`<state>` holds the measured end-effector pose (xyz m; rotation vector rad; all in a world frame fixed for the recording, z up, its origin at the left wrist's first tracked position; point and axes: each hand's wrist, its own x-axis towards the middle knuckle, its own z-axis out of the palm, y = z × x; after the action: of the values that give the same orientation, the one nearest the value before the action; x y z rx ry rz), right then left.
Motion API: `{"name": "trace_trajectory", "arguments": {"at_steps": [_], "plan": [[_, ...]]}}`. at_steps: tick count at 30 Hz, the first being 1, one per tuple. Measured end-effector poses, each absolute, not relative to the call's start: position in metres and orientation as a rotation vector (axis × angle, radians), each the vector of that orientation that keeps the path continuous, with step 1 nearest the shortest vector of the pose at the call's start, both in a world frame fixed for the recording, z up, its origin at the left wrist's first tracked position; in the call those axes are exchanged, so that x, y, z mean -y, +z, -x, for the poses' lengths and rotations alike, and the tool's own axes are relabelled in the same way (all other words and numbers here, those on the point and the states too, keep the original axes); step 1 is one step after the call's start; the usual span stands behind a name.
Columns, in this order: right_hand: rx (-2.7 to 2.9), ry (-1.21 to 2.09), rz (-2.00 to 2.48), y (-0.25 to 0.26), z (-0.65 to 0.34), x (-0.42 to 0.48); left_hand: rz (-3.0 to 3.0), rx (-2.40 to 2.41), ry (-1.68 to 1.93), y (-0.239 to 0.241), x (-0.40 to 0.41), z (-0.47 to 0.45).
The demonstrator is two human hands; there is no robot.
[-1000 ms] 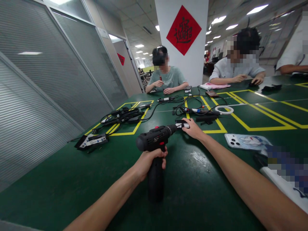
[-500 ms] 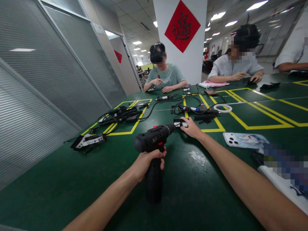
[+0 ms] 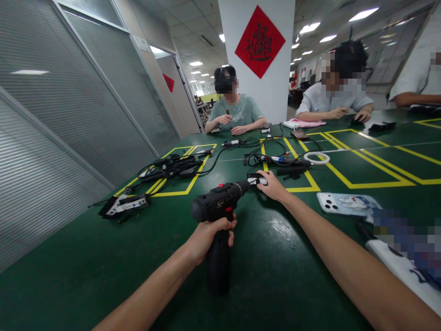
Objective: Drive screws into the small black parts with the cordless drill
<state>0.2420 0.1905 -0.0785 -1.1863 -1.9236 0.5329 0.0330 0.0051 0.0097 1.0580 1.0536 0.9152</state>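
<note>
My left hand point(image 3: 215, 234) is wrapped round the grip of a black cordless drill point(image 3: 215, 202) with red buttons. The drill points away and to the right, and its chuck end reaches a small black-and-white part point(image 3: 254, 180). Holding that part on the green table is my right hand point(image 3: 273, 185), fingers closed over its right side. Whether the drill's tip touches the part or sits in it I cannot tell. My fingers hide some of the part.
Tangled black cables point(image 3: 172, 168) lie at the left, near a black-and-white piece point(image 3: 126, 204). Beyond my right hand are more cables and a white ring point(image 3: 317, 158). A phone point(image 3: 347, 203) lies at the right. Across the green table point(image 3: 165, 271) sit several people.
The view has shifted very slightly. Both hands keep their holds, with the drill still at the small part. The person across at the right has turned their head a little.
</note>
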Motion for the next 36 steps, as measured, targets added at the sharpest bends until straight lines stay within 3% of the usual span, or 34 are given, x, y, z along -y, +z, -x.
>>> {"name": "trace_trajectory", "arguments": {"at_steps": [36], "plan": [[1.922,0.54,1.168,-0.081,-0.242,-0.193,-1.028,-1.105,0.901,0.02,-0.005,-0.036]]}}
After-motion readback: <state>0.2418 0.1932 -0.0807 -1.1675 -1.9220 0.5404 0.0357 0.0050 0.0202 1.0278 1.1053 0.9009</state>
